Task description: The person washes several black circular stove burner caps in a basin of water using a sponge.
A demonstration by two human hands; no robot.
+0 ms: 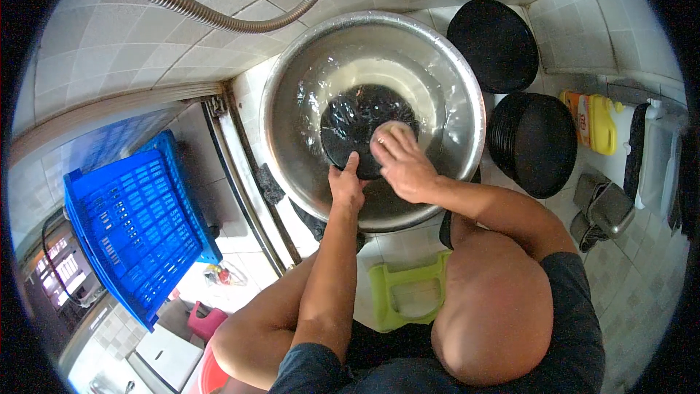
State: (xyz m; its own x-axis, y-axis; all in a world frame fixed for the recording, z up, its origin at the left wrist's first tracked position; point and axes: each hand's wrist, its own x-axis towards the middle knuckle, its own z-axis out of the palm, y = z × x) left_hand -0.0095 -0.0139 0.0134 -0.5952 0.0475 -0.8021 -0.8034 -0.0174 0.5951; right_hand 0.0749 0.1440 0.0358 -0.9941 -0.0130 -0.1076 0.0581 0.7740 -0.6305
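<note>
A wide steel basin [275, 76] holds water, with a black round plate [357, 113] slanting in it. My left hand [348, 184] grips the plate's near edge, thumb on top. Over the plate's right side, my right hand [399, 164] is pressed down with its fingers closed and bent. Something pale shows at those fingertips, but it is too blurred to name. Water and glare hide part of the plate's far edge.
Right of the basin stand a stack of black round plates [543, 142] and another black plate [492, 44]. Beyond are a yellow bottle [601, 124] and a metal container [609, 208]. Blue crates [138, 226] stand left; a green stool [386, 306] is below; a metal hose [219, 22] hangs above.
</note>
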